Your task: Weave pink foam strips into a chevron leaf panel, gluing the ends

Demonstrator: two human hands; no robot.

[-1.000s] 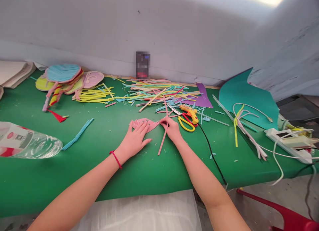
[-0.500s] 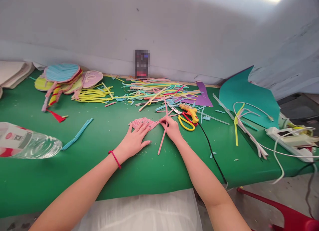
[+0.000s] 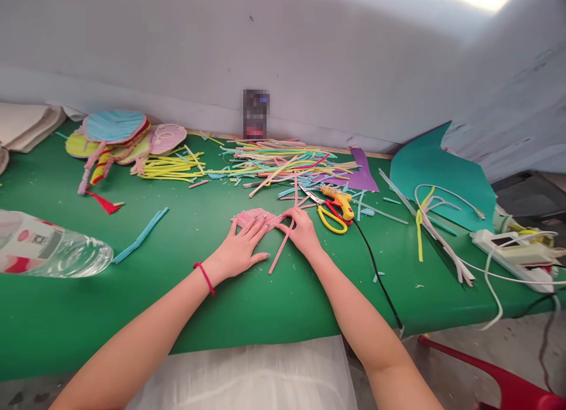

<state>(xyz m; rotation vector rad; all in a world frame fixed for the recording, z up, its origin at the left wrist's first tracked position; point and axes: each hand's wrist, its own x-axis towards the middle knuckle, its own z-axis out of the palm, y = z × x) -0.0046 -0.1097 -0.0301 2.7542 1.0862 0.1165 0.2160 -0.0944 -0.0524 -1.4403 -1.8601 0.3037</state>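
My left hand [image 3: 237, 249] lies flat, fingers spread, over a small pink ribbed piece [image 3: 246, 216] made of pipe cleaners laid side by side. Part of that piece is hidden under the fingers. At its right tip, my right hand [image 3: 305, 233] is closed in a pinch on a long pink pipe cleaner [image 3: 278, 258], whose lower end sticks out toward me. Just beyond the right hand are scissors [image 3: 331, 223] with yellow and red handles and a yellow glue gun [image 3: 339, 201], lying against each other.
A heap of coloured pipe cleaners [image 3: 283, 162] lies at the back. Finished-looking fans [image 3: 114, 127] are stacked back left, a water bottle [image 3: 66, 245] lies at left. Blue strips [image 3: 140, 236] are beside it. A black cord [image 3: 375, 268], teal sheet [image 3: 442, 174] and power strip [image 3: 513, 259] are at right.
The pink pipe cleaner has turned, its near end swinging left. My right hand has shifted slightly at the piece's tip. My left hand stays flat on the piece; the view has moved a little.
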